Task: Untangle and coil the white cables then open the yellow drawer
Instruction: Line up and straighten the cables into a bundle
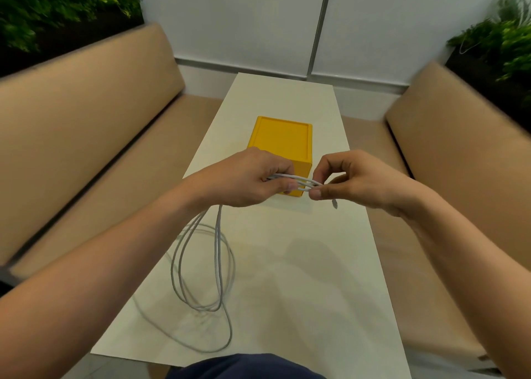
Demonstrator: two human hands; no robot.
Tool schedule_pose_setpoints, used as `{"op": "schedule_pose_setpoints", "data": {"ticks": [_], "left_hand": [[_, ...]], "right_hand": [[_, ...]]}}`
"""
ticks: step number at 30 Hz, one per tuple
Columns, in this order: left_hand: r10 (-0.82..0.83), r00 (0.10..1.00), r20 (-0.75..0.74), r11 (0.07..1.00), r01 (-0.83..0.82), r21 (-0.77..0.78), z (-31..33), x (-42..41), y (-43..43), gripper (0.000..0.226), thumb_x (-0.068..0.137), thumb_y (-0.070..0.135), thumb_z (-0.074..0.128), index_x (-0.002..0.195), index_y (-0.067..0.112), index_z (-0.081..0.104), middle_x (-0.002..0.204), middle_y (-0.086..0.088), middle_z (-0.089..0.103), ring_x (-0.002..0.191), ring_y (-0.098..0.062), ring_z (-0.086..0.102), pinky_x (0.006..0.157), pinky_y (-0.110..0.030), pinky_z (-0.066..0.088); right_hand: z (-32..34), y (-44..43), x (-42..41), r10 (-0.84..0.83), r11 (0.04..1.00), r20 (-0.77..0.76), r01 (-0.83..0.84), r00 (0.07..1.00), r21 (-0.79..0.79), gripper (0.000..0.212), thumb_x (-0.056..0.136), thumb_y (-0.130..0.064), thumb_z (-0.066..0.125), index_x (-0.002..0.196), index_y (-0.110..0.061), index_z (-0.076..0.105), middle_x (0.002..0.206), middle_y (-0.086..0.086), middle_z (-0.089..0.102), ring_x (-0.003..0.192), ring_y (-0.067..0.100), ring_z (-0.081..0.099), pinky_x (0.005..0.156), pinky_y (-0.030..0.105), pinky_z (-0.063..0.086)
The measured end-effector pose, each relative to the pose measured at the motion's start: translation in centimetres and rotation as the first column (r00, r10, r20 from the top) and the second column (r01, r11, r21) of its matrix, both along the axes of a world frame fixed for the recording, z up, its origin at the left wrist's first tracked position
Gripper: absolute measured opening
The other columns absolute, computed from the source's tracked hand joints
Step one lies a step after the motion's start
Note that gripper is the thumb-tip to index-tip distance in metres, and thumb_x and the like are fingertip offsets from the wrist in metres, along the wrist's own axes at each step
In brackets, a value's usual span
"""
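White cables point(201, 263) held above the table point(301, 263).
Strands were gripped in the curled left hand point(247, 177) and pinched by the right hand point(356, 180), before the yellow drawer point(283, 140).

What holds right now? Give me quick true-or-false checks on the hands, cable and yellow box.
1. Both the left hand and the right hand hold the white cable. True.
2. The yellow box sits on a sofa. False: it stands on the white table.
3. Cable loops hang from the left hand down towards the table. True.
4. The right hand lies flat on the table. False: it pinches the cable above the table.
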State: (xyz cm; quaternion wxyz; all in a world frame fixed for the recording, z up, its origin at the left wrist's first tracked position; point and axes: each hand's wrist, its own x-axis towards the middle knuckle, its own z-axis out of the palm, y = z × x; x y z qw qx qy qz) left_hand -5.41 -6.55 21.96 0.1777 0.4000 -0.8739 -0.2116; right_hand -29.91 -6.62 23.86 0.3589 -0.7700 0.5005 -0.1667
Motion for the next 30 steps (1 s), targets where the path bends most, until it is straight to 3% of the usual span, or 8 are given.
{"op": "schedule_pose_setpoints", "data": {"ticks": [3,7,12,14,18,23,27,30], "left_hand": [[0.015,0.999,0.041,1.000,-0.016,0.010,-0.2,-0.2,-0.1,0.025,0.103,0.037,0.057,0.088,0.020,0.067,0.063,0.008,0.051,0.062,-0.008,0.047,0.053,-0.024,0.028],[0.049,0.994,0.094,0.999,-0.051,0.018,-0.3,0.1,-0.4,0.026,0.104,0.037,0.056,0.090,0.021,0.070,0.063,0.008,0.053,0.059,-0.008,0.048,0.054,-0.027,0.030],[-0.009,0.999,0.036,0.997,0.006,0.072,-0.1,-0.3,-0.4,0.024,0.104,0.032,0.057,0.091,0.018,0.071,0.061,0.013,0.052,0.061,-0.004,0.048,0.054,-0.020,0.029],[-0.021,1.000,0.018,0.996,0.020,0.087,0.0,-0.2,-0.5,0.024,0.104,0.034,0.058,0.090,0.017,0.071,0.061,0.017,0.053,0.061,-0.004,0.047,0.054,-0.019,0.030],[0.025,0.999,0.034,0.998,-0.027,0.053,0.2,0.4,-1.1,0.029,0.104,0.034,0.058,0.088,0.014,0.070,0.057,0.010,0.049,0.058,-0.006,0.046,0.052,-0.021,0.029],[0.050,0.999,-0.010,0.992,-0.049,0.115,0.6,1.2,-1.1,0.025,0.105,0.033,0.057,0.083,0.025,0.067,0.056,0.020,0.051,0.053,-0.005,0.043,0.051,-0.019,0.031],[0.043,0.992,-0.117,0.982,-0.021,0.189,0.4,1.2,-1.2,0.025,0.104,0.034,0.059,0.082,0.026,0.069,0.058,0.010,0.043,0.052,-0.007,0.036,0.051,-0.023,0.028],[0.045,0.985,-0.165,0.971,-0.004,0.241,0.5,1.5,-1.3,0.026,0.104,0.033,0.059,0.083,0.023,0.071,0.063,0.002,0.042,0.054,-0.008,0.033,0.052,-0.025,0.027]], "right_hand": [[-0.4,0.2,0.4,-0.022,0.994,-0.082,0.013,0.996,-0.107,0.021,0.081,-0.031,0.087,0.086,-0.021,0.069,0.082,-0.018,0.070,0.077,0.016,0.073,0.064,0.036,0.049],[-0.5,0.4,0.0,0.041,0.986,-0.105,-0.057,0.994,-0.158,0.008,0.092,-0.038,0.074,0.093,-0.030,0.074,0.086,-0.014,0.075,0.083,0.008,0.073,0.072,0.035,0.055],[-0.8,0.4,0.1,0.106,0.989,-0.203,-0.123,0.973,-0.075,0.022,0.105,-0.030,0.055,0.125,-0.035,0.064,0.093,-0.015,0.077,0.089,0.001,0.073,0.083,0.035,0.059],[-1.0,0.3,0.3,0.121,0.976,-0.273,-0.165,0.954,-0.143,0.016,0.107,-0.029,0.051,0.118,-0.030,0.063,0.094,-0.015,0.074,0.087,0.001,0.072,0.080,0.036,0.060],[-1.4,-0.3,0.4,0.131,0.928,-0.466,-0.273,0.875,-0.253,0.019,0.096,-0.035,0.068,0.111,-0.024,0.063,0.094,-0.009,0.058,0.085,0.013,0.058,0.076,0.038,0.051],[-2.2,-0.7,0.0,0.106,0.959,-0.220,-0.158,0.970,-0.235,0.022,0.101,-0.044,0.057,0.100,-0.025,0.068,0.099,-0.008,0.058,0.086,0.008,0.057,0.075,0.032,0.046],[-2.4,-0.3,0.1,0.119,0.989,-0.098,-0.127,0.988,-0.080,0.041,0.102,-0.053,0.049,0.138,-0.034,0.054,0.123,-0.017,0.065,0.111,-0.002,0.060,0.091,0.027,0.048],[-2.6,-0.3,0.5,0.142,0.984,-0.101,-0.151,0.985,-0.091,0.032,0.105,-0.047,0.046,0.117,-0.023,0.065,0.090,-0.014,0.070,0.090,0.010,0.069,0.073,0.030,0.052]]}}
